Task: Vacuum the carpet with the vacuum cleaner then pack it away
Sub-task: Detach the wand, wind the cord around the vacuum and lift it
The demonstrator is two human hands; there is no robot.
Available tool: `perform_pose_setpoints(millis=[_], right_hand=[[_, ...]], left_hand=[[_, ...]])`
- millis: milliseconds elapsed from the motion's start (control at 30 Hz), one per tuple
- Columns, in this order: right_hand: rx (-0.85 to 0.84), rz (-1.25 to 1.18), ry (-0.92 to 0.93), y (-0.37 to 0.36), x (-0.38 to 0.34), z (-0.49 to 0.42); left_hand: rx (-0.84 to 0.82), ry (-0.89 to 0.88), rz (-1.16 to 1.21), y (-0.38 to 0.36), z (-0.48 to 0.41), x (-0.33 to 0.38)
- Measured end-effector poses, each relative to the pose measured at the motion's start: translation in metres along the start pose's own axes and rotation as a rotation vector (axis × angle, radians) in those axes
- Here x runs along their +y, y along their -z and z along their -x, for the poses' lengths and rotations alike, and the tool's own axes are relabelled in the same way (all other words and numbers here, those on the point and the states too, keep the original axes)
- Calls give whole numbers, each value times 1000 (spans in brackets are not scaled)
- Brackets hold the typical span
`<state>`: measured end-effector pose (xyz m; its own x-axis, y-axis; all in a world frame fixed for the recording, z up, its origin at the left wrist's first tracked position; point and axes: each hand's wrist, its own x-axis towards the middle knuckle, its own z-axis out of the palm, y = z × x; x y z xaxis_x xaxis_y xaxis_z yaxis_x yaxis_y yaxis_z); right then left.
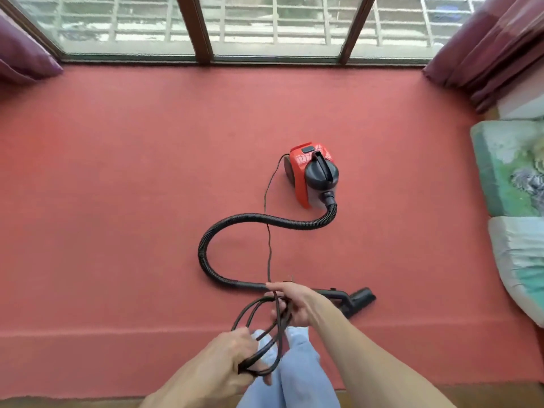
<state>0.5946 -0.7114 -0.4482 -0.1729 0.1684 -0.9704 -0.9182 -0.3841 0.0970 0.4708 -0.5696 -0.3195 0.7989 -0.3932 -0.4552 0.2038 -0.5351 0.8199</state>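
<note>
The left hand (232, 354) and right hand (294, 304) are gripping the looped thin black power cord (259, 351). It is running straight ahead to the red plastic vacuum cleaner (309, 175).

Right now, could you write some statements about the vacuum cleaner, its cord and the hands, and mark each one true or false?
1. The left hand and the right hand both hold loops of the power cord. True.
2. The hose is detached from the vacuum cleaner. False: it is joined at the front.
3. The vacuum cleaner stands on the carpet. True.
4. The right hand lifts the nozzle. False: it lies on the carpet.
</note>
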Motion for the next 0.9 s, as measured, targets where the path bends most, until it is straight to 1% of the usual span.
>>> perform_pose_setpoints(millis=[33,100,167,233,267,333,400,467,533,600,700,767,833,867,900], right_hand=[[-15,6,28,-6,-3,-4],[9,0,118,-13,-13,-10],[80,27,227,-14,-23,-17],[141,97,290,-9,-29,-22],[140,125,296,-6,-32,-24],[85,143,295,1,-36,-28],[56,128,300,4,-40,-28],[36,108,318,4,-40,-29],[0,79,337,-1,-38,-25],[-8,97,368,-11,-31,-21],[53,254,371,-38,-12,-13],[160,309,353,-52,1,-13],[202,295,298,-66,7,-8],[186,296,276,-70,8,-8],[197,226,272,-72,9,-10]], left_hand=[[23,21,6,6,0,-5],[105,101,46,19,0,-20],[208,214,121,32,-2,-31],[344,351,351,38,-9,-47],[425,430,470,40,-16,-56],[583,564,668,43,-35,-77],[705,700,856,40,-57,-107],[771,799,1031,36,-82,-143],[735,841,1232,36,-108,-172],[620,869,1352,38,-132,-193],[327,843,1323,38,-159,-212],[187,778,1320,40,-175,-217],[91,696,1389,41,-190,-215],[71,668,1432,41,-196,-212],[78,660,1478,41,-201,-207]])
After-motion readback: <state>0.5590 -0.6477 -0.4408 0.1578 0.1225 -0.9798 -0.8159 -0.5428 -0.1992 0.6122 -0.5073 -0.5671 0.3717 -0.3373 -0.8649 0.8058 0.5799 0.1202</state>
